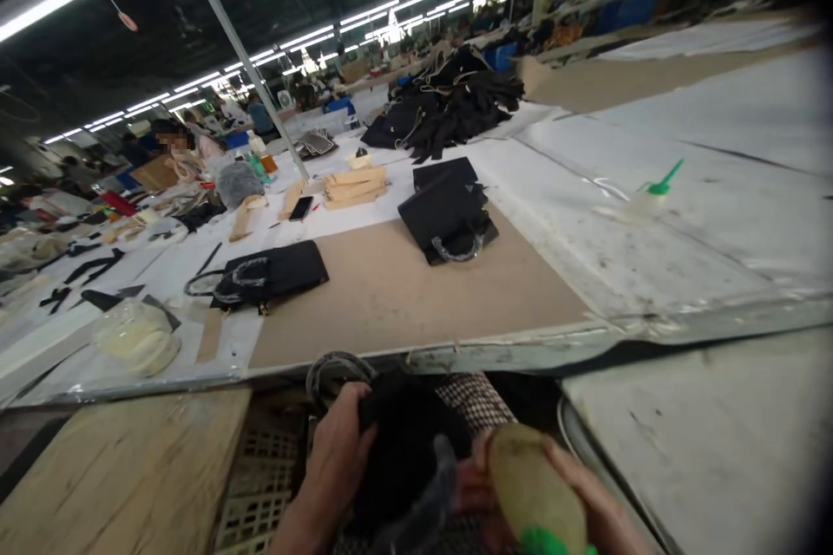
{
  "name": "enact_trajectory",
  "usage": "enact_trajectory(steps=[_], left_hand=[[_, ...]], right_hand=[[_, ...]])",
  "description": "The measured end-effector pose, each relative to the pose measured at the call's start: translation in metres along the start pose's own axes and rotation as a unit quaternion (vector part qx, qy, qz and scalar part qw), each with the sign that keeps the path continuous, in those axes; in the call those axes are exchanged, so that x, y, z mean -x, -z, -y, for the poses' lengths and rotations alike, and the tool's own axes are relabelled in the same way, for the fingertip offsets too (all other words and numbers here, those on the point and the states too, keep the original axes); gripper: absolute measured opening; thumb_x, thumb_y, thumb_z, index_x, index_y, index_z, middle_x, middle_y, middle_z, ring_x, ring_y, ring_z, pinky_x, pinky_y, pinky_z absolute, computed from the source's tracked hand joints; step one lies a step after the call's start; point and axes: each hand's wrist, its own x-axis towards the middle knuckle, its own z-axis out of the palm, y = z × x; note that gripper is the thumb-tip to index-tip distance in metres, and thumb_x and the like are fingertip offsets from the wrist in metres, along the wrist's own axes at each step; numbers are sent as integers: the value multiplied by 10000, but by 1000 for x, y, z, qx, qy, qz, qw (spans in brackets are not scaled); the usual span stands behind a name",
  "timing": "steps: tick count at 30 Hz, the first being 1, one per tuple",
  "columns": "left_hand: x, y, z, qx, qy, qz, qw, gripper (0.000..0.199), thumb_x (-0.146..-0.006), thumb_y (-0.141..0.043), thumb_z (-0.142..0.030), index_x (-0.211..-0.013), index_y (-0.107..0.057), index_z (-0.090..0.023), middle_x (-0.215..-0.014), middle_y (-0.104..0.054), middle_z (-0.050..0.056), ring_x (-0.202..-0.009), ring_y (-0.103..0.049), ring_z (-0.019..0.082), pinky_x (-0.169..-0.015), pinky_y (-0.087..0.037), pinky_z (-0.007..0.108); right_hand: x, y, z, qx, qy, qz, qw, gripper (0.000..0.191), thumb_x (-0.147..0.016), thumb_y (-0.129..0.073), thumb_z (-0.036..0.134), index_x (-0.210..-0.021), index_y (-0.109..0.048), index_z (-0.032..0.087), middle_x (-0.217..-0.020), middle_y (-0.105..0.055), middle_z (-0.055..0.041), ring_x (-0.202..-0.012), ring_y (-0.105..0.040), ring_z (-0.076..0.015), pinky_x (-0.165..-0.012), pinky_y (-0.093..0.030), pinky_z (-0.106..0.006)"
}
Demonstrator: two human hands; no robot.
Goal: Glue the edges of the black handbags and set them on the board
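My left hand [342,447] is closed on the edge of a black handbag [407,442], held in my lap below the table's front edge. One plastic-wrapped handle [335,368] loops up behind that hand; another wrapped handle [439,486] hangs over the bag's near side. My right hand [482,486] is wrapped round a yellowish squeeze bottle [537,481], whose green cap points down and toward me. The bottle is beside the bag; whether its tip touches anything is hidden. On the table, a black handbag [286,273] lies at left and more black bags [446,212] lie at right.
Brown cardboard [403,303] covers part of the white table. A clear tub [136,338] stands at left, near a phone [301,208] and tan pieces [355,186]. A green-tipped bottle [651,199] lies at right. Black pieces [449,104] are heaped behind. A plastic crate [260,468] is below.
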Motion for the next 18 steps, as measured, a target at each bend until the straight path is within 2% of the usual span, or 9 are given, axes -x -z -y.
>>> enact_trajectory(steps=[2, 3, 6, 8, 11, 14, 18], left_hand=[[1, 3, -4, 35, 32, 5, 999, 84, -931, -498, -212, -1008, -529, -222, -826, -627, -7, -766, -623, 203, -741, -459, 304], [0, 6, -8, 58, 36, -2, 998, 57, -947, -504, -258, -986, -523, -221, -786, -597, -22, -730, -597, 191, -722, -451, 292], [-1, 23, -19, 111, -14, -16, 994, 102, -934, -537, -263, -1021, -533, -210, -850, -566, -20, -776, -551, 171, -751, -450, 269], [-1, 37, -25, 123, -60, 13, 991, 152, -898, -555, -201, -1050, -540, -208, -917, -565, -5, -824, -535, 171, -764, -446, 260], [0, 50, -29, 136, -103, 70, 983, 188, -866, -573, -158, -1043, -544, -212, -951, -560, 8, -845, -519, 173, -759, -441, 254], [2, 48, -29, 135, -109, 80, 982, 156, -876, -579, -171, -1024, -557, -214, -914, -550, 3, -807, -510, 168, -732, -440, 250], [4, 38, -26, 128, -113, 64, 983, 137, -900, -572, -170, -1029, -562, -217, -926, -563, 6, -829, -536, 169, -763, -455, 252]], right_hand=[[-3, 14, 13, -68, -4, -41, 997, 608, -933, -497, 681, -1174, -742, 180, -1250, -726, -205, -1183, -666, -402, -902, -548, -499], [-5, 18, 21, -82, 5, -61, 995, 616, -927, -516, 673, -1177, -741, 157, -1252, -723, -219, -1195, -658, -411, -940, -531, -513], [-10, 24, 41, -64, 41, -95, 993, 561, -924, -580, 612, -1208, -727, 151, -1307, -703, -199, -1265, -616, -394, -1100, -437, -528], [-13, 25, 49, -28, 51, -95, 994, 538, -942, -576, 577, -1239, -714, 150, -1372, -669, -178, -1318, -574, -381, -1154, -389, -516], [-15, 29, 52, 7, 28, -65, 997, 589, -982, -503, 597, -1223, -721, 106, -1332, -688, -197, -1277, -604, -397, -1144, -395, -540], [-13, 37, 47, 2, -40, -29, 999, 718, -990, -439, 667, -1159, -730, 33, -1167, -748, -241, -1165, -678, -400, -1119, -419, -543], [-3, 50, 33, -11, -92, -72, 993, 642, -987, -492, 650, -1166, -716, 76, -1072, -779, -192, -1015, -739, -314, -967, -535, -436]])
